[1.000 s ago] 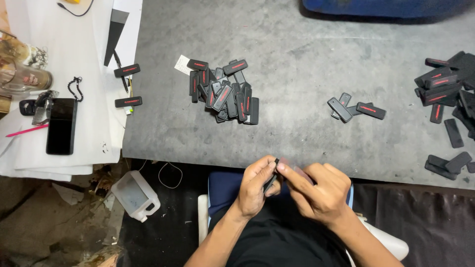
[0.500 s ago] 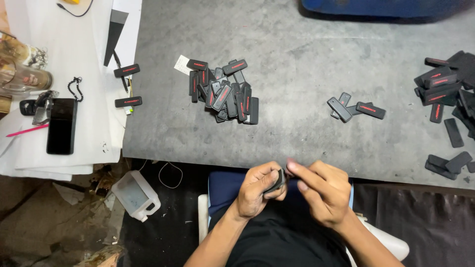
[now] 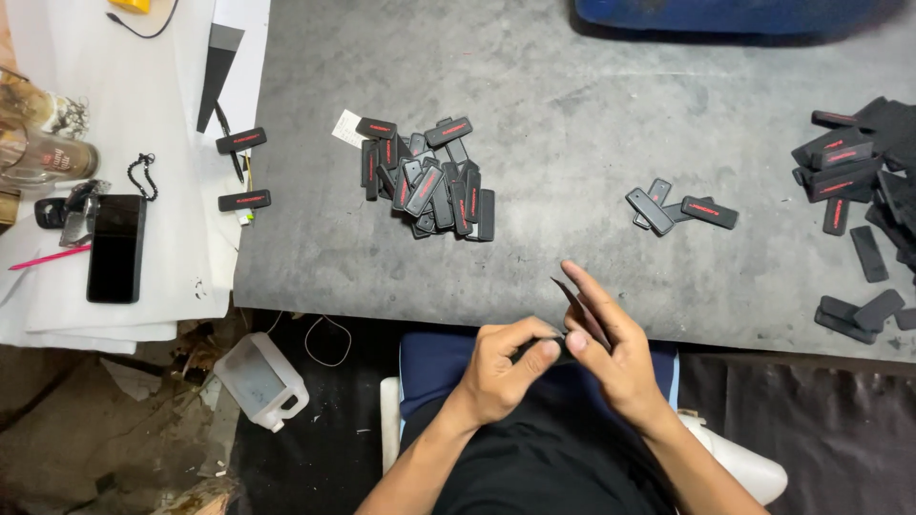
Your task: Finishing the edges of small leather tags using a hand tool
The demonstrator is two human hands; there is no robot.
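My left hand (image 3: 506, 367) and my right hand (image 3: 611, 348) meet just below the near edge of the grey table (image 3: 572, 114). Both pinch a small flat black rectangular piece (image 3: 579, 310), which sticks up between the fingers of my right hand. My left thumb and fingers close on its lower end. On the table, a heap of black rectangular tags with red marks (image 3: 425, 176) lies to the upper left of my hands. A few loose black tags (image 3: 682, 207) lie straight ahead.
A larger heap of black tags (image 3: 863, 176) fills the right edge. On the white paper (image 3: 114, 143) at left lie a black phone (image 3: 114, 248), two black tags, a pen and a glass jar. A white plastic jug (image 3: 260, 380) sits on the floor.
My hands stayed close together at the table's edge. The black piece has turned and now stands up between the fingers of my right hand.
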